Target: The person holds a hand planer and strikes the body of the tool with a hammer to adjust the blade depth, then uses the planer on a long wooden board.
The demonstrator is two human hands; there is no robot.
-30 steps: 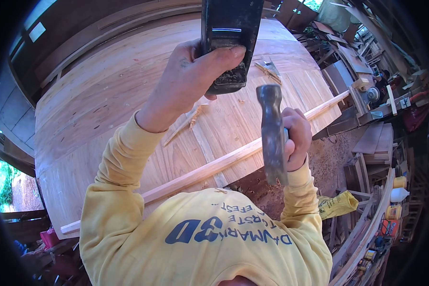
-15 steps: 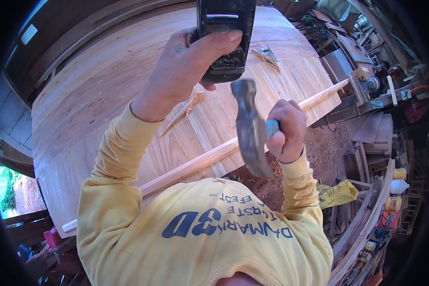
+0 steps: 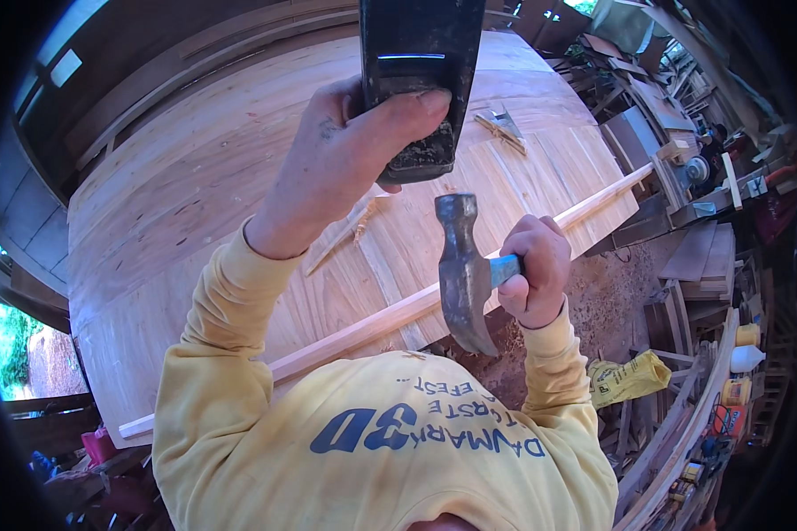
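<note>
My left hand (image 3: 350,133) grips a black hand plane (image 3: 421,84) raised above the wooden panel, thumb pressed across its face and the other fingers mostly hidden behind it. A bright slit crosses the plane above the thumb. In my right hand (image 3: 537,265) is a claw hammer (image 3: 460,265), held by its blue-green handle near the head. The striking end points up toward the plane's lower end, with a gap between them; the claw hangs downward. Beneath both tools lies the broad pale wooden panel (image 3: 230,177).
A long wooden strip (image 3: 372,329) runs along the panel's near edge. Thin wood pieces (image 3: 502,133) and curled shavings (image 3: 359,232) lie on the panel. To the right are stacked boards (image 3: 695,252), an angle grinder (image 3: 698,168), a yellow bag (image 3: 630,379) and several bottles.
The hammer has dropped slightly away from the plane, with my right hand lower. The plane appears larger and a little lower in view. Both grips stay the same.
</note>
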